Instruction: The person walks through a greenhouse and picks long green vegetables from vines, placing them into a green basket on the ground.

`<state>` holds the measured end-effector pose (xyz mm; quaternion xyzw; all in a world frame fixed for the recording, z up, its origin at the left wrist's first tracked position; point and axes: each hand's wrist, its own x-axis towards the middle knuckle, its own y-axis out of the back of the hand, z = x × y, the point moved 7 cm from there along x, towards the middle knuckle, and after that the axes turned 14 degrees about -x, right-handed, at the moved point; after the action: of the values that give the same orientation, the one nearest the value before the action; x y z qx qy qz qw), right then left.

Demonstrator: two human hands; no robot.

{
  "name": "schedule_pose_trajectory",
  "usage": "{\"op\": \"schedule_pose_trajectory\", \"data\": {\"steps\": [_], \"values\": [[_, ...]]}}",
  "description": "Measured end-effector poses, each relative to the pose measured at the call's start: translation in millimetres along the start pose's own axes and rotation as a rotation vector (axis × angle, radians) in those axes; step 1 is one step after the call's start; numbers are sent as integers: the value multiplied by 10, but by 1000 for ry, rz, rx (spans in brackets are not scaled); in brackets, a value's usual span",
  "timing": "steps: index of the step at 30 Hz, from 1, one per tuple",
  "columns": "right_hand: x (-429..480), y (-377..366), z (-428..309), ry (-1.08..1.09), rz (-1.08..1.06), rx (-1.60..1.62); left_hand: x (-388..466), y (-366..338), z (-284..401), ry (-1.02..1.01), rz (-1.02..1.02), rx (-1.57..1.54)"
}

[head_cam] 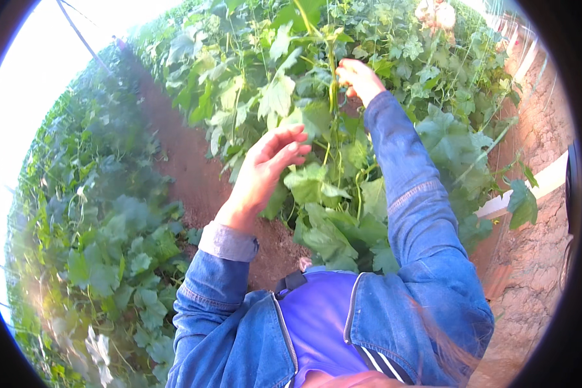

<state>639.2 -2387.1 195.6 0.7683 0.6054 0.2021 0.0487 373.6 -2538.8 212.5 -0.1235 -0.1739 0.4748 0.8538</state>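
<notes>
My left hand point(277, 157) is raised with bent, spread fingers in front of a climbing vine with broad lobed leaves point(277, 94). Nothing shows between its fingers. Farther off and to the right, my right hand point(359, 80) is beside the vine's upright green stem point(332, 77), fingertips close to it; whether they touch the stem or hold a thin string cannot be made out. Thin tendrils and leaf stalks hang below the stem, and a large leaf point(325, 237) lies low near my body.
Another dense row of leafy vines point(102, 262) runs along the left, beyond a bare soil path point(189, 165). At the right are a cracked earthen wall point(533, 252) and a white board or beam point(528, 189). Thin strings hang among the plants. Another person point(436, 17) is partly visible at the top right.
</notes>
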Motion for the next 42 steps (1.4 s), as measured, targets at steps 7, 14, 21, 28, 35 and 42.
{"op": "schedule_pose_trajectory", "data": {"steps": [7, 14, 21, 28, 35, 42], "values": [[-197, -550, -267, 74, -321, 188, 1292, 2, 275, -101, 106, 199], [-454, -370, -836, 427, 111, -322, 1747, 253, 307, -165, 58, 28], [-77, -567, -1026, 386, 15, -91, 1917, 401, 486, -15, -337, -2], [-177, -803, -1314, 339, 247, -527, 1999, 735, 598, 67, -519, -68], [-661, -1157, -1098, 216, 207, -577, 2010, 780, 609, 46, -517, -49], [-807, -1219, -1002, 229, 322, -608, 1915, 628, 539, 89, -530, -95]]}}
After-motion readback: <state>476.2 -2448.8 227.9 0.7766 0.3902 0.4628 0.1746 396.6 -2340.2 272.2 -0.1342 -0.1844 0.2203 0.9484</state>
